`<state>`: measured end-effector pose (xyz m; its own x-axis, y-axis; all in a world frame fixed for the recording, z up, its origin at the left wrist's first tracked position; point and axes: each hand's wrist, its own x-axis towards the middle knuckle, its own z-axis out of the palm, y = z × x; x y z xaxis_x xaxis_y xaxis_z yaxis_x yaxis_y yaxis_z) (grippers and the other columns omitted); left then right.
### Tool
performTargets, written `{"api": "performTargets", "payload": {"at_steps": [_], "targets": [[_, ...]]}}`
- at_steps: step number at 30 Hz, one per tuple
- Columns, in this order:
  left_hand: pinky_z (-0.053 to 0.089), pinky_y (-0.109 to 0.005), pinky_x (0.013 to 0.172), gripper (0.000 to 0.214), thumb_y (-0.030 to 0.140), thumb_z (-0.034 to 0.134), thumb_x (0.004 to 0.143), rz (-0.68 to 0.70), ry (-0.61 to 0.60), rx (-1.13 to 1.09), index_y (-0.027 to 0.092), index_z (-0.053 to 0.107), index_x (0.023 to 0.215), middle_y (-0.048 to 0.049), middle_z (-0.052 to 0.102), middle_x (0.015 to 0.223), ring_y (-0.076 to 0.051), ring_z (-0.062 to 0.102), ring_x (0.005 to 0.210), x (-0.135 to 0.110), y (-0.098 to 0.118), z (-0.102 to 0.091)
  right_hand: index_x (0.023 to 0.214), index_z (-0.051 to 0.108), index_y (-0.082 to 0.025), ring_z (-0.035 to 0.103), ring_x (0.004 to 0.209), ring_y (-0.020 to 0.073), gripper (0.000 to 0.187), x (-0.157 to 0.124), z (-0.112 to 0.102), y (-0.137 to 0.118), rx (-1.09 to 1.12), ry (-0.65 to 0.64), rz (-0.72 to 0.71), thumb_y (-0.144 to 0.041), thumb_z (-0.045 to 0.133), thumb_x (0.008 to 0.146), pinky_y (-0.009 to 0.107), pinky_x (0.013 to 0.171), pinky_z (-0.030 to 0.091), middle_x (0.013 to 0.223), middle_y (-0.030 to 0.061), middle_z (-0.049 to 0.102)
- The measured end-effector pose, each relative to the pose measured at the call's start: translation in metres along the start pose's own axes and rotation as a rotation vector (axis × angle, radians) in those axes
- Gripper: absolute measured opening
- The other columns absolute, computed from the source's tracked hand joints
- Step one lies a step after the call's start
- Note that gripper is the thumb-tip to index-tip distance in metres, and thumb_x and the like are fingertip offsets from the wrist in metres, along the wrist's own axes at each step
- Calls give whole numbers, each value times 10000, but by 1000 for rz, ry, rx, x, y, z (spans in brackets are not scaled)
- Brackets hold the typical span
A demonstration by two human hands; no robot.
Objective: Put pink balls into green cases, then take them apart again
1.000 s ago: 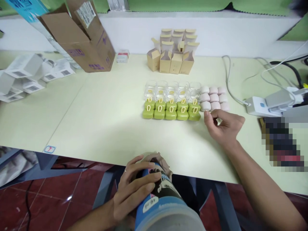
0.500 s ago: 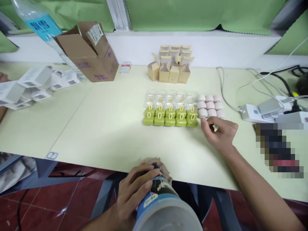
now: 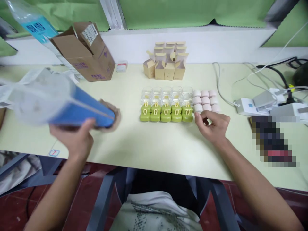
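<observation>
Blue cylindrical container [image 3: 84, 108], one broad end of cloudy translucent material: above the left part of the pale cream tabletop [image 3: 134, 141], in the left hand [image 3: 74, 139].

Axis: tilted, running from the broad end at upper left down to the blue end at lower right. Crumpled brown paper [image 3: 117, 116] wraps that lower end; whether it touches the tabletop cannot be told.

Left hand: closed about the container from its near side, thumb up against the wall, fingers hidden beneath. Slightly blurred.

Right hand [image 3: 213, 126]: resting on the tabletop, fingers curled, thumb and forefinger forming a small loop. Whether anything is pinched there cannot be told. Container lies well apart, to its left.

Glossy green pieces with yellowish loops [image 3: 166, 117]: two rows of five, between the container and the right hand; lower papered end is the container's nearest part to them.

Pale pink-white rounded blocks [image 3: 205, 100]: three by three, right of the green rows, just beyond the right thumb; contact unclear.
</observation>
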<state>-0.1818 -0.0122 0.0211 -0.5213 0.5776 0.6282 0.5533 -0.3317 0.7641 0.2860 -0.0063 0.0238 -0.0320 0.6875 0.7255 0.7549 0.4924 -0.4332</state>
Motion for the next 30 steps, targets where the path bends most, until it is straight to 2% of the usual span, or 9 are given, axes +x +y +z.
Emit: {"api": "performTargets", "payload": {"at_steps": [2,5,9,12,14,20,23,28,30], "targets": [[590,-487,1233,1027,590,951,785,-4,145,-6,156,302,1451,-132,682,1443,-261,668,1437,66,-36,39,581,499,-259,419,407,117,495,0,0,0,-22,-18,28,-469,622,1013,315,472,337,456,-32,501],[550,-373,1233,920,349,891,967,-179,93,69,81,198,1510,-94,650,1494,-137,642,1443,148,-90,90,586,498,-263,416,414,122,486,1,-1,2,-26,-27,55,-474,634,1003,326,480,338,464,-29,504],[450,-381,1328,1026,410,844,1015,-250,46,164,16,91,1589,-163,451,1704,-161,524,1586,196,-130,124,588,498,-251,414,414,109,466,3,-2,5,5,-3,14,-387,667,1000,310,475,332,477,-39,507],[449,-410,1349,1193,509,898,925,-252,17,177,16,57,1613,-171,411,1728,-216,471,1632,198,-143,127,587,502,-243,396,402,93,462,3,-2,5,13,27,-33,-337,672,1006,290,462,328,468,-51,498],[492,-384,1312,1260,447,975,845,-247,-8,160,24,68,1610,-147,479,1679,-200,534,1583,193,-151,124,581,499,-245,389,400,95,480,4,-2,3,-12,15,-35,-364,656,1018,289,455,329,455,-49,480],[511,-345,1285,1140,329,973,868,-237,-17,76,108,131,1604,-83,573,1625,-143,599,1508,188,-161,123,592,483,-265,362,394,118,470,6,-8,0,-72,48,-44,-361,647,1022,331,455,322,449,-46,447],[453,-369,1327,1122,458,923,890,-242,-7,133,76,162,1619,-128,464,1715,-198,525,1593,188,-158,130,610,504,-274,405,409,131,455,9,-12,3,-64,130,32,-371,650,1030,345,464,325,472,-38,480],[308,-401,1423,1176,244,981,846,-336,125,193,-20,157,1643,-245,360,1785,-238,415,1681,179,-156,132,609,486,-282,448,442,153,499,14,-12,12,-61,207,164,-473,652,1039,359,496,353,488,-30,485],[262,-475,1445,1145,283,999,837,-278,58,184,-49,214,1602,-274,426,1737,-269,395,1688,174,-156,126,617,486,-276,453,456,149,483,15,-13,18,-74,257,155,-442,670,1032,356,518,360,504,-33,487]]}}
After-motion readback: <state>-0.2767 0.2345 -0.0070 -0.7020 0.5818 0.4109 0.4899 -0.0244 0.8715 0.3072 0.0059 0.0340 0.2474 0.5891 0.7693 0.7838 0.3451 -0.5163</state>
